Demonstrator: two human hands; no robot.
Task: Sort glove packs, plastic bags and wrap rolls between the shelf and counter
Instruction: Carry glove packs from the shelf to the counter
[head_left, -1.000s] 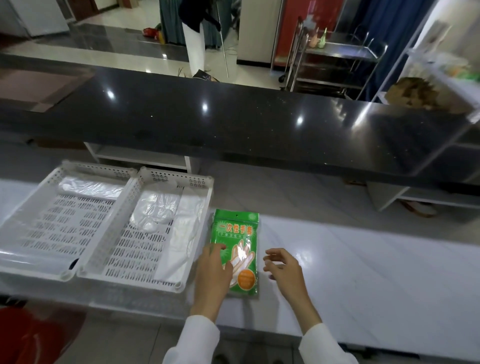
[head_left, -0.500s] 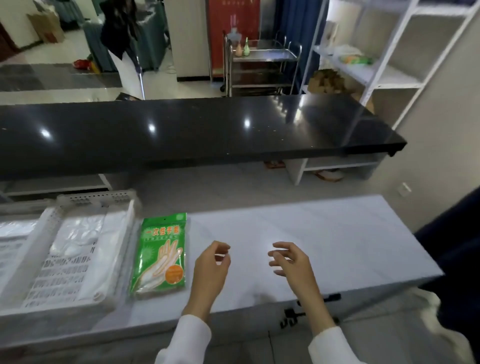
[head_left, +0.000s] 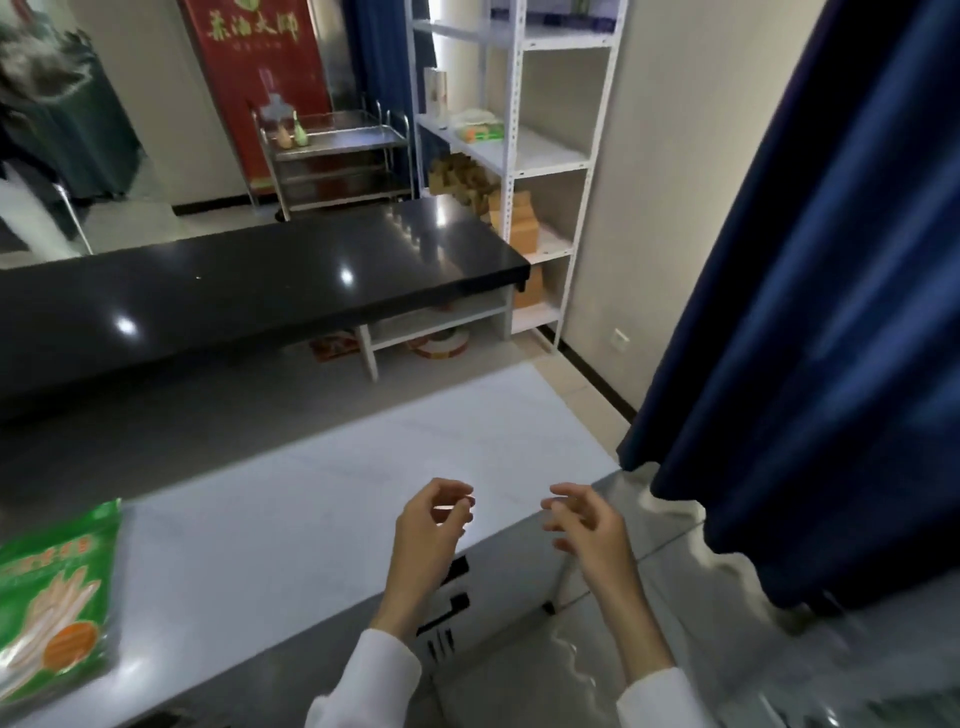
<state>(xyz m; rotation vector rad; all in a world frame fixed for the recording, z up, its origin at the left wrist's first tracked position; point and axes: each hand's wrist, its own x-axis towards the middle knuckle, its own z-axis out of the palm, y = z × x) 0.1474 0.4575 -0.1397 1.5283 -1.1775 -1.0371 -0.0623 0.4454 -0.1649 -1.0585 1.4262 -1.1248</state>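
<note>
A pale, marble-patterned worktop is seen in the foreground, and beyond it a long, glossy black stone counter on which bright ceiling lights are reflected. White open compartments are set under the black counter's right end. A tall white metal shelving unit is placed against a plain cream wall, with brown cardboard boxes stored on its lower levels. A heavy dark blue curtain is hung along the right side. Farther back, a stainless steel trolley is parked before a red banner with yellow characters. The floor is laid with pale tiles.
</note>
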